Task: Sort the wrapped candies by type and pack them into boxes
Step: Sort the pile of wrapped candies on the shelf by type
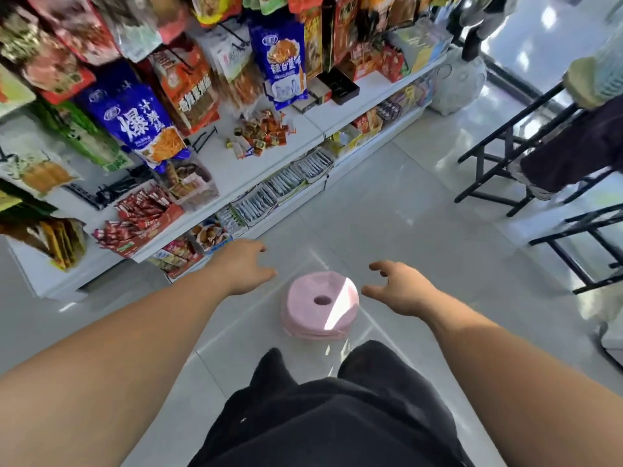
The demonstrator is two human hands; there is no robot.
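Note:
A loose heap of small wrapped candies (pixel 261 134), red, orange and white, lies on the white shelf (pixel 232 170) at mid height. A red open box of red wrapped sticks (pixel 145 217) sits further left on the same shelf. My left hand (pixel 244 266) is stretched forward over the floor, fingers relaxed and holding nothing. My right hand (pixel 396 289) is held out beside it, fingers spread and slightly bent, also holding nothing. Between and below the two hands stands a round pink stool (pixel 320 305) with a hole in its middle. Both hands are well short of the candies.
Hanging snack bags (pixel 141 119) fill the rack above the shelf. A lower shelf (pixel 290 183) carries rows of sachets. Black folding table legs (pixel 499 170) stand at the right, with another person's dark trousers (pixel 573 153) beside them. Grey tiled floor (pixel 387 197) lies between.

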